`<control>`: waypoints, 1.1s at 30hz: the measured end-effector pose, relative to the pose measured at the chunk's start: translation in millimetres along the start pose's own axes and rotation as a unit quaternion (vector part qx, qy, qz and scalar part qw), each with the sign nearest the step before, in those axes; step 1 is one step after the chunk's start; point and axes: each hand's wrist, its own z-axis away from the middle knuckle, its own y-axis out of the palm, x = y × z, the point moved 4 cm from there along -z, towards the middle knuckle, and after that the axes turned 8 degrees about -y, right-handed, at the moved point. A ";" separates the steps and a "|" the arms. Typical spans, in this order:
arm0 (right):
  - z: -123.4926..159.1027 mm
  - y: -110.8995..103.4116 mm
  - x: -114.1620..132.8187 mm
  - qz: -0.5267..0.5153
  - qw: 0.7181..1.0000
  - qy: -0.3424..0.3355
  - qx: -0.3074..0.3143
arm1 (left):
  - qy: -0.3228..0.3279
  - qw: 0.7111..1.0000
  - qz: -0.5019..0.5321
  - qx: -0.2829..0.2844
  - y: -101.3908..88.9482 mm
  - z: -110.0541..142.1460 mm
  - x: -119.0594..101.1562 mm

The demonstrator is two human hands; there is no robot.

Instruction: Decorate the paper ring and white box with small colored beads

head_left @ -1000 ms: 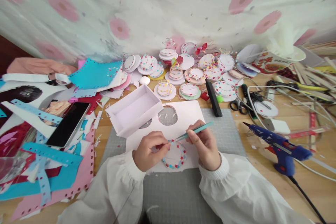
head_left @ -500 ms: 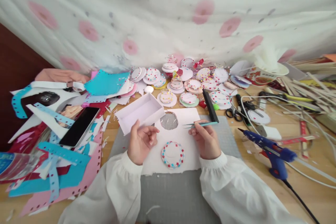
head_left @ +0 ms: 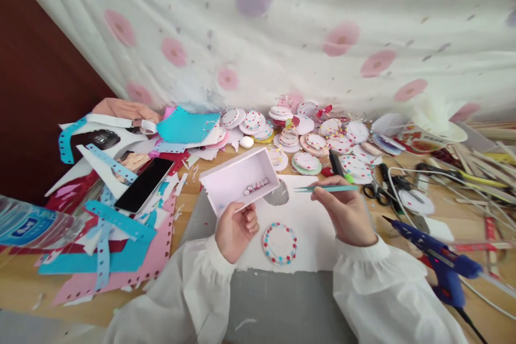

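Note:
My left hand (head_left: 236,228) grips the near edge of a shallow white box (head_left: 226,185) and tilts it up; small pale beads (head_left: 256,186) are gathered along its far inner wall. My right hand (head_left: 347,211) pinches teal tweezers (head_left: 326,188) whose tips point left toward the box. Between my hands lies a white paper disc (head_left: 279,243) ringed with red and blue dots, resting on a white sheet (head_left: 312,226) with a round hole cut in it. The sheet lies on a grey cutting mat (head_left: 278,301).
Several decorated paper discs (head_left: 310,142) crowd the back of the table. A blue glue gun (head_left: 437,260) lies at the right, near scissors (head_left: 373,190) and cables. A phone (head_left: 144,184) and blue, pink and red paper scraps (head_left: 108,247) fill the left. A plastic bottle (head_left: 32,224) lies far left.
My left hand left the dotted disc, reached the white box and tilted it up. My right hand lifted the tweezers off the disc toward the box. The view shifted left.

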 end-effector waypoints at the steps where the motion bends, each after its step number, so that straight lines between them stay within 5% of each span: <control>1: -3.9 4.2 6.7 0.019 1.000 -0.014 0.016 | -0.002 1.000 0.002 -0.003 -0.6 -0.2 0.4; 8: -21.8 53.3 25.4 0.094 0.980 -0.071 0.158 | -0.002 1.000 0.006 -0.004 -1.8 -1.4 0.7; 13: -28.4 77.0 42.1 0.186 0.919 -0.135 0.320 | -0.001 1.000 0.007 -0.005 -2.8 -2.1 1.9; 16: -31.8 84.7 61.0 0.268 0.858 -0.191 0.396 | -0.005 1.000 0.010 -0.002 -3.5 -2.6 2.6; 18: -32.6 92.7 63.6 0.378 0.790 -0.209 0.436 | -0.005 1.000 0.010 0.003 -3.6 -2.9 3.0; 21: -33.0 109.5 48.4 0.548 0.663 -0.195 0.471 | -0.002 1.000 0.007 0.006 -3.5 -2.9 3.5; 23: -34.2 122.1 34.3 0.599 0.619 -0.167 0.480 | -0.002 1.000 0.002 0.007 -3.2 -2.8 3.9; 26: -39.7 137.7 23.3 0.604 0.616 -0.138 0.487 | 0.005 1.000 -0.006 0.008 -2.6 -2.6 3.5; 31: -49.0 141.6 31.8 0.493 0.686 -0.122 0.522 | -0.002 1.000 -0.009 0.009 -2.4 -3.2 3.3; 33: -52.0 134.7 31.3 0.539 0.678 -0.106 0.489 | -0.006 1.000 -0.010 0.009 -2.8 -3.6 3.6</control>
